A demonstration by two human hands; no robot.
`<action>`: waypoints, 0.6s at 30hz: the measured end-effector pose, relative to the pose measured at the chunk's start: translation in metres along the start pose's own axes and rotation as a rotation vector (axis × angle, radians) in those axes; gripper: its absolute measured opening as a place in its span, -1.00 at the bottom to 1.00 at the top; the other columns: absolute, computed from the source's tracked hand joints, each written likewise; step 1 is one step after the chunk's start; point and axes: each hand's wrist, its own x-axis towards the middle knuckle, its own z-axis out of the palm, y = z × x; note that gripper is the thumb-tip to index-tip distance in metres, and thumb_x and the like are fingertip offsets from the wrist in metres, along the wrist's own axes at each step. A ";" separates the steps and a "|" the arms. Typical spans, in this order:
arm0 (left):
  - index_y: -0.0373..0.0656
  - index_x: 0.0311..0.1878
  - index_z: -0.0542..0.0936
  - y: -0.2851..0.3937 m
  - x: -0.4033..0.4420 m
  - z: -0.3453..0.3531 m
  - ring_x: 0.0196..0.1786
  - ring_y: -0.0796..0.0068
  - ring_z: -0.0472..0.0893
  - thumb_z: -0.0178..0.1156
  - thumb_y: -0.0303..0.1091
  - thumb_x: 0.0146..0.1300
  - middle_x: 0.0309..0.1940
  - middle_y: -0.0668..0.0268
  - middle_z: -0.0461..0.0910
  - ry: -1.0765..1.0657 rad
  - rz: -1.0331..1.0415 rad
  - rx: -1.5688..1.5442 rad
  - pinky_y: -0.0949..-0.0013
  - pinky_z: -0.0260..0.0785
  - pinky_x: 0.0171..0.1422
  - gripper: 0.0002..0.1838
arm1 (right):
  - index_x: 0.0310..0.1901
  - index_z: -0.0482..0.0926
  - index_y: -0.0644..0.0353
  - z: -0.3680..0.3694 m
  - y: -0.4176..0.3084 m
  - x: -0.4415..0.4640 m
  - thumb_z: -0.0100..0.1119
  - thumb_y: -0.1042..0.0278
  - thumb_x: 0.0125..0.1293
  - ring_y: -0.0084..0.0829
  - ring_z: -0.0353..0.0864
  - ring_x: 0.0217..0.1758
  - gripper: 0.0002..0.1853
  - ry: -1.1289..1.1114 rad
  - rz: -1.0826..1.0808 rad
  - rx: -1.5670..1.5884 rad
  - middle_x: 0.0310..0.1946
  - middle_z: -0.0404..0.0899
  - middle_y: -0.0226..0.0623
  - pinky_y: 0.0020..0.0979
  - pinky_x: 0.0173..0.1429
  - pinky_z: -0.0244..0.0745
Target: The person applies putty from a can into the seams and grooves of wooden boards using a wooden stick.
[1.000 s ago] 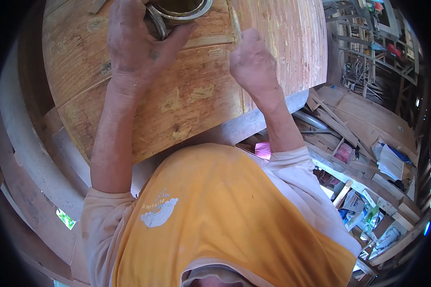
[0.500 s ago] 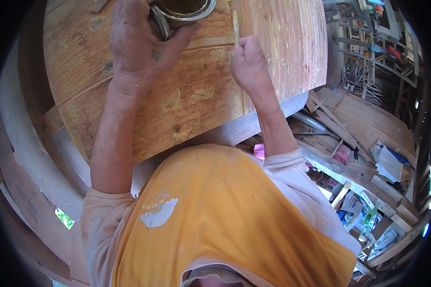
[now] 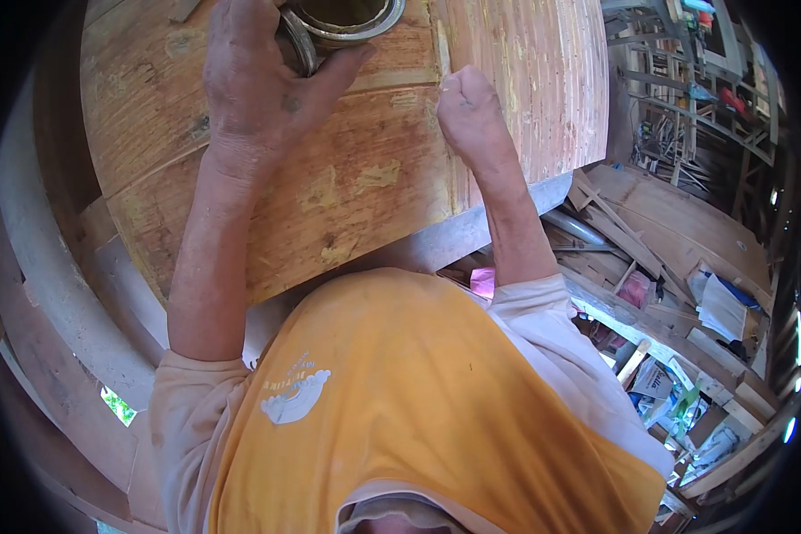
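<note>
The top edge crops the metal can [image 3: 354, 36] and left hand [image 3: 256, 93]

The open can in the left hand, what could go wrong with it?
If the left hand slipped, the open can might tip, and anything inside could spill onto the wooden surface.
The right hand holds a thin pale stick close by, so a careless sideways swing could perhaps knock the can.

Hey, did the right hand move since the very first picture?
Yes, a little: judged against the yellowish patch on the wooden board, the right hand has shifted slightly toward the orange-yellow shirt front.
</note>
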 end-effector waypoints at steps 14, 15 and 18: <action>-0.20 0.09 0.40 0.003 0.000 -0.004 0.01 0.22 0.60 0.62 -0.51 -0.04 0.03 0.01 0.48 -0.040 -0.013 -0.010 0.27 0.50 0.07 -0.32 | -0.15 0.51 0.25 -0.029 0.011 -0.013 0.03 0.26 0.56 -0.63 0.44 -0.43 -0.79 -0.129 0.316 0.581 -0.41 0.52 -0.38 -0.53 -0.39 0.40; -0.20 0.09 0.39 0.003 -0.001 -0.002 0.01 0.22 0.60 0.62 -0.51 -0.03 0.03 0.01 0.48 -0.035 -0.022 0.002 0.28 0.50 0.07 -0.32 | -0.13 0.51 0.24 -0.031 0.014 -0.014 0.02 0.26 0.56 -0.64 0.42 -0.45 -0.79 -0.176 0.329 0.604 -0.41 0.52 -0.38 -0.53 -0.41 0.39; -0.19 0.09 0.38 0.005 -0.002 -0.002 0.03 0.23 0.59 0.63 -0.50 -0.03 0.05 0.02 0.47 -0.043 -0.058 0.038 0.28 0.50 0.09 -0.31 | -0.12 0.51 0.25 -0.030 0.021 -0.012 0.02 0.24 0.57 -0.62 0.41 -0.47 -0.77 -0.161 0.397 0.670 -0.43 0.50 -0.39 -0.52 -0.42 0.38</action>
